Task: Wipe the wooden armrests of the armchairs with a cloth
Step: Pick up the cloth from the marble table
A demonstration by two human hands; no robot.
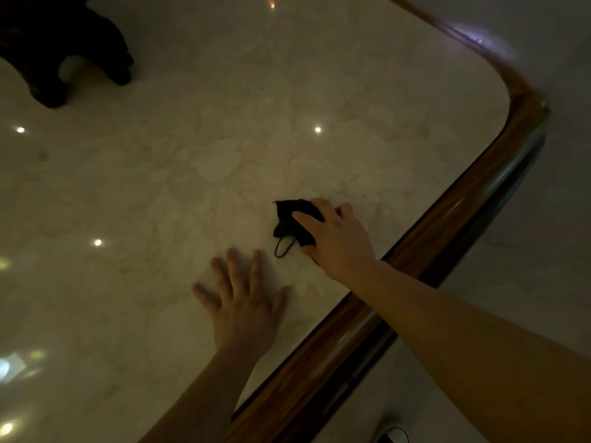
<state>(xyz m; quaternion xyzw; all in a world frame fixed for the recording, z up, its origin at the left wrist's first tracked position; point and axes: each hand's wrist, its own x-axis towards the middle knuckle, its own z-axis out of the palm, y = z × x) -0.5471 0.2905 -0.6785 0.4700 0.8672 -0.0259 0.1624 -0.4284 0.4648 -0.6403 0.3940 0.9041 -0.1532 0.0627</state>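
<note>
Cloth (pixel 289 219), small, dark, crumpled, lies on the pale marble tabletop (pixel 198 161) near its wooden edge (pixel 447 219); a thin loop sticks out at its lower side. Right hand (pixel 335 238) rests on top of the cloth, fingers (pixel 303 217) curled over it, pressing or gripping, partly covering it. Left hand (pixel 243 302) lies flat on the tabletop just beside the cloth, not touching it, fingers spread open, holding nothing. Dark carved object (pixel 64 43) at far left corner. Dim light, ceiling lamp reflections on the marble.
</note>
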